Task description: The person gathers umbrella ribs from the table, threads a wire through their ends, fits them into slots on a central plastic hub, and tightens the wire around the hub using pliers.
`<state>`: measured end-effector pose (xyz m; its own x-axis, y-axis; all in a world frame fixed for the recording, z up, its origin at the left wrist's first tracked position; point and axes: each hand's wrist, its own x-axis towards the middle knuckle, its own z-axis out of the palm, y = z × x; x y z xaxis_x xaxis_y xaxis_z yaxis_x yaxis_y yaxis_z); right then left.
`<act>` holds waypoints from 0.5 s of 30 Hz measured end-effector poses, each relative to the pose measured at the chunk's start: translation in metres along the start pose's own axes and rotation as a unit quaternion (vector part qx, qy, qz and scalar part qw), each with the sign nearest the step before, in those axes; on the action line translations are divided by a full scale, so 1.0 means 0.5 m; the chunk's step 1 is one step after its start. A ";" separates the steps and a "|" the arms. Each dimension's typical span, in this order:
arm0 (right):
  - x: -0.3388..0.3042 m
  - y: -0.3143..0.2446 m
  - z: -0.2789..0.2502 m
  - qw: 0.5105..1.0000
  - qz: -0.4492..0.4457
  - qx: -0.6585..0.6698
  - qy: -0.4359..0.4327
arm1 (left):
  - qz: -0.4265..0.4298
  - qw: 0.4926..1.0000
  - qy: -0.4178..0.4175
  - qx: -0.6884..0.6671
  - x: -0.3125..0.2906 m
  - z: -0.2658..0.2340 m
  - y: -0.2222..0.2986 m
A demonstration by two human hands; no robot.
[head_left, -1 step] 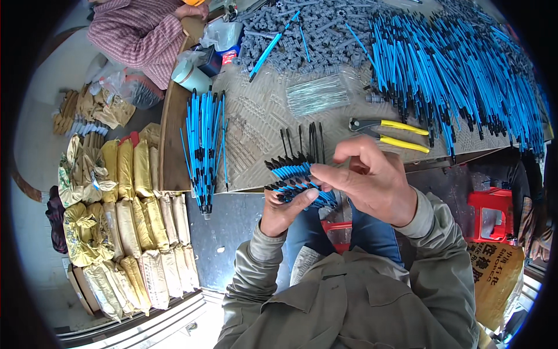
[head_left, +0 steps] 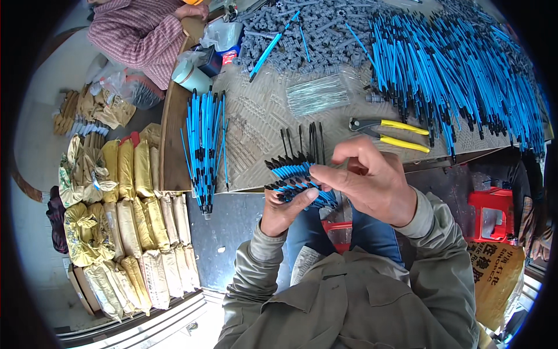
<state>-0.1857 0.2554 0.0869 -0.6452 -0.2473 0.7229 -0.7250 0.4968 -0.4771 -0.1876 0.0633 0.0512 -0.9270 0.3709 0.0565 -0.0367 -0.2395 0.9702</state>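
From my remote seat I have the left hand [head_left: 285, 212] clamped on a bundle [head_left: 290, 173] of thin blue sticks with black ends. Its thumb presses the near side; the other fingers are mostly hidden beneath. I see the bundle in front of the person's lap, at the near edge of the desk [head_left: 250, 125], with several slim black pieces poking up past its far side.

My right hand [head_left: 372, 180] is at the bundle's right side, thumb tip against it, index finger bent above. I cannot tell whether those fingers pinch a stick or merely rest there.

Just beyond, to the right, I have pliers [head_left: 401, 136] lying with their yellow handles apart. Farther off lies a clear packet [head_left: 317, 95] of thin pale wires, then a heap of grey parts [head_left: 314, 35]. A big pile of blue sticks [head_left: 459, 75] covers the desk's right side. On the left, a second bundle [head_left: 203, 139] sticks out over the near edge; behind it stands a pale green cup [head_left: 192, 77], near a co-worker's pink sleeve [head_left: 139, 35].
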 end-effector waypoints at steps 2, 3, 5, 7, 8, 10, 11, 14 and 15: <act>0.004 -0.004 -0.005 1.000 -0.002 -0.016 0.001 | 0.004 1.000 0.001 0.001 0.001 0.006 0.004; 0.007 -0.007 -0.008 0.999 -0.005 -0.033 -0.001 | 0.009 1.000 0.004 0.000 0.001 0.008 0.006; 0.010 -0.009 -0.012 0.999 -0.007 -0.049 -0.002 | 0.013 1.000 0.006 0.000 0.001 0.007 0.005; 0.012 -0.008 -0.014 0.998 -0.017 -0.060 0.001 | 0.012 1.000 0.011 0.021 0.002 -0.002 -0.002; 0.012 -0.008 -0.014 0.998 -0.021 -0.067 0.002 | 0.011 0.999 0.013 0.032 0.003 -0.003 -0.003; 0.010 -0.009 -0.015 0.998 -0.014 -0.063 0.003 | 0.010 0.999 0.014 0.028 0.002 -0.003 -0.005; 0.008 -0.010 -0.015 0.998 -0.009 -0.059 0.004 | 0.009 1.000 0.017 0.023 0.003 -0.002 -0.004; 0.011 -0.011 -0.019 0.998 -0.012 -0.067 -0.005 | 0.006 0.999 0.022 0.023 0.002 -0.003 -0.007; 0.014 -0.011 -0.021 0.997 -0.023 -0.079 -0.015 | 0.004 0.999 0.025 0.027 0.001 -0.005 -0.009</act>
<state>-0.1837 0.2594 0.0998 -0.6212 -0.2970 0.7252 -0.7085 0.6083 -0.3577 -0.1890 0.0624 0.0463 -0.9447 0.3235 0.0542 -0.0099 -0.1933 0.9811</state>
